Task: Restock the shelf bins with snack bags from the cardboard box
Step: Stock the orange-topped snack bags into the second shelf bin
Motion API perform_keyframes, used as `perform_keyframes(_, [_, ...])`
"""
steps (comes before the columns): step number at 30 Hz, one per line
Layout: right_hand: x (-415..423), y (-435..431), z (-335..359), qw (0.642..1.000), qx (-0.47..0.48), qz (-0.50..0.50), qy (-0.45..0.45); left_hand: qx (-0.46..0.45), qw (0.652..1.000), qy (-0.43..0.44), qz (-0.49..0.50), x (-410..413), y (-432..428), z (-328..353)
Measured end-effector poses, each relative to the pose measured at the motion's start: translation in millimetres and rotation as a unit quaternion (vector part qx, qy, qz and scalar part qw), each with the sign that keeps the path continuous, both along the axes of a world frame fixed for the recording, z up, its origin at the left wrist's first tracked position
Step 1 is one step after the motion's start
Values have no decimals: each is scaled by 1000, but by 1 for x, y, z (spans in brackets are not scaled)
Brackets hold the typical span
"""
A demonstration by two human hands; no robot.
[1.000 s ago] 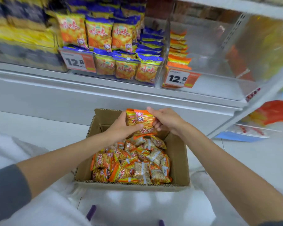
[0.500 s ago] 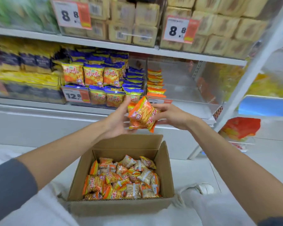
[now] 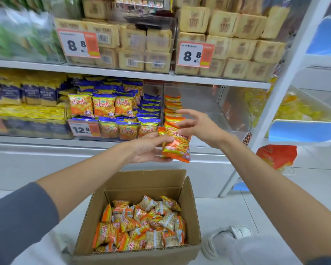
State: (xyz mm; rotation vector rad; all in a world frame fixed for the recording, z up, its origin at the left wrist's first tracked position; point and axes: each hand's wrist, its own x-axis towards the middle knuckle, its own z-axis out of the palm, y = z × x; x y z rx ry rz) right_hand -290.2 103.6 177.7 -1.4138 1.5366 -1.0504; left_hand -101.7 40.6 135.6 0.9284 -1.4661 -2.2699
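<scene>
A person's left hand (image 3: 148, 149) grips orange snack bags (image 3: 177, 144) before a store shelf (image 3: 122, 75), the right hand (image 3: 199, 127) spread-fingered at their top edge. Below, an open cardboard box (image 3: 141, 181) on the floor (image 3: 227, 207) holds more bags (image 3: 141, 224).

Brown cardboard box (image 3: 189, 207) on floor (image 3: 227, 213), before white metal shelf (image 3: 36, 140). Orange snack bags (image 3: 141, 224) lie inside; clear plastic bins (image 3: 229, 111) on shelf.

green packs (image 3: 17, 35): blurred | held snack bags (image 3: 177, 145): count hidden by overlap
</scene>
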Motion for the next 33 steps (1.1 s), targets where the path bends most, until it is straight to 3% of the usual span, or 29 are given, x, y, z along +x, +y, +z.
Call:
perform_keyframes(5, [-14,3,-20,998,-16,-63,-17,-28,998,-13,58,-27,-3,-6])
perform_keyframes(8, [-28,-5,-31,987,67,-45,-141,-22,997,0,77,-46,-20,0])
perform_keyframes(10, [-43,-14,-34,973,76,-21,-216,-131,989,-58,37,-59,-31,9])
perform_keyframes(11, [-51,-20,-33,967,69,-10,-246,-235,965,-113,3,-66,-38,12])
perform_keyframes(13, [-69,-33,-31,960,52,-8,-274,-443,872,-201,-47,-75,-56,20])
perform_keyframes(15, [-93,-49,-30,960,36,-45,-275,-566,794,-221,-27,-83,-82,23])
perform_keyframes(20, [-154,-114,-43,956,12,-194,-222,-602,753,-234,126,-101,-151,9])
perform_keyframes(22, [-171,-148,-58,955,12,-238,-177,-582,765,-227,157,-107,-163,2])
perform_keyframes(25, [-184,-200,-77,962,7,-246,-122,-521,811,-185,192,-108,-170,-12])
perform_keyframes(27, [-190,-228,-93,969,14,-212,-128,-493,835,-151,192,-106,-172,-21])
perform_keyframes(29, [-191,-243,-107,985,37,-154,-75,-465,858,-123,180,-104,-172,-26])
perform_keyframes(33, [-194,-257,-120,994,42,-103,-9,-456,864,-109,185,-104,-174,-26])
